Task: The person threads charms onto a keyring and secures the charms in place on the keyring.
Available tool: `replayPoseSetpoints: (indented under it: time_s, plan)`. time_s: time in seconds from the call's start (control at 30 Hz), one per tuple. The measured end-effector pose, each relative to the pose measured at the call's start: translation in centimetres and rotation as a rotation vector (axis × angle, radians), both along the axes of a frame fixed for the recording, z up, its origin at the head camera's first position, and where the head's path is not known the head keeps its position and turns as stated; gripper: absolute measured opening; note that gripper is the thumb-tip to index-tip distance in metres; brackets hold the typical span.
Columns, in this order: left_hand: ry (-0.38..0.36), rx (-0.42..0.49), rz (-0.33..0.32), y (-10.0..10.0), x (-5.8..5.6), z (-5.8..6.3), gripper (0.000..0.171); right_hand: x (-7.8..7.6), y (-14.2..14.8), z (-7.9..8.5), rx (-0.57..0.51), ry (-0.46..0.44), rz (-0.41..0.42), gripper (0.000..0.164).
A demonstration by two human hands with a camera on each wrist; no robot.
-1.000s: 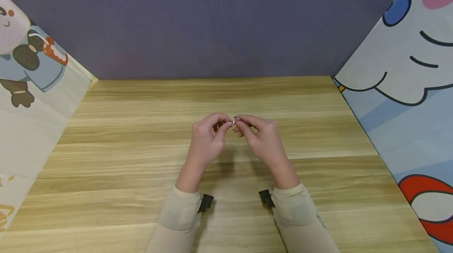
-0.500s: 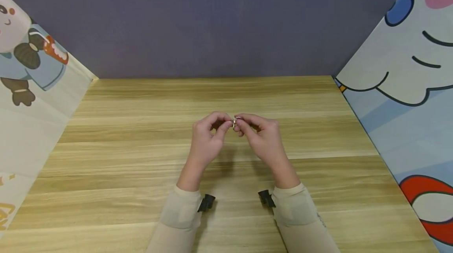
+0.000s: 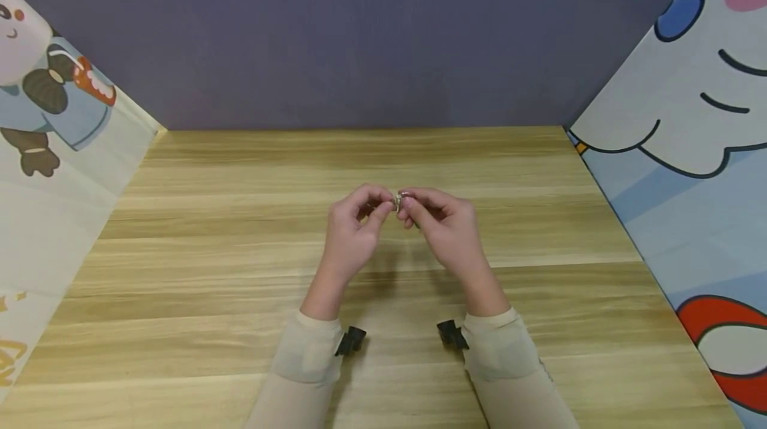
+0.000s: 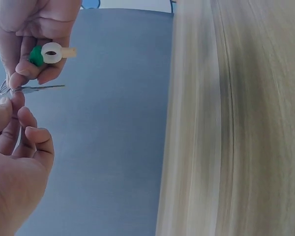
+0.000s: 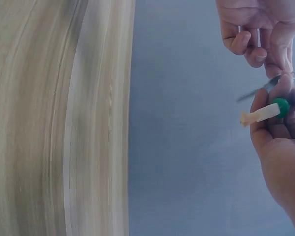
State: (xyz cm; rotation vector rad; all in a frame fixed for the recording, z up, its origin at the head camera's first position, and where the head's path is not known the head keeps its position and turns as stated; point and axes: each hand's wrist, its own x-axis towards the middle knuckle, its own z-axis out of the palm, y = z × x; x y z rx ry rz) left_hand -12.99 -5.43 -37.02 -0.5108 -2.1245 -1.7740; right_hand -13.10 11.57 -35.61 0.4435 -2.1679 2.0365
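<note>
In the head view my left hand [image 3: 352, 232] and right hand [image 3: 446, 222] meet fingertip to fingertip above the table, pinching a small shiny metal key ring [image 3: 397, 201] between them. The left wrist view shows its wire loop [image 4: 4, 89] by the fingertips and a thin metal key blade [image 4: 46, 88] pointing out. From the right wrist side, that blade [image 5: 255, 93] juts out beside the right fingertips. A small charm [image 5: 269, 111], green, white and beige, rests against the curled fingers of the right hand. Slim pale strips [image 5: 258, 37] show between the left hand's fingers.
Light wood tabletop [image 3: 210, 269] spreads under both hands. A dark grey-blue panel [image 3: 359, 36] rises behind it, with cartoon-printed panels on the left [image 3: 72, 216] and right [image 3: 677, 216]. Black wrist mounts [image 3: 350, 341] sit at the cuffs.
Both hands have shifted slightly up and away in the head view, still pinching the key ring. The metal piece has turned a little between the fingertips.
</note>
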Motion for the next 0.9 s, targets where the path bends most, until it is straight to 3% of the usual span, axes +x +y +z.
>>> replayPoseSetpoints:
  time_s: [0.77,0.9]
  plan:
    - [0.032,0.003,-0.017,0.28,-0.01,0.27,0.003,-0.07,0.29,0.09,-0.091,0.014,-0.005,0.018]
    - [0.096,-0.058,-0.006,0.02,-0.06,0.25,0.003,-0.04,0.35,0.02,-0.082,0.038,-0.012,0.017]
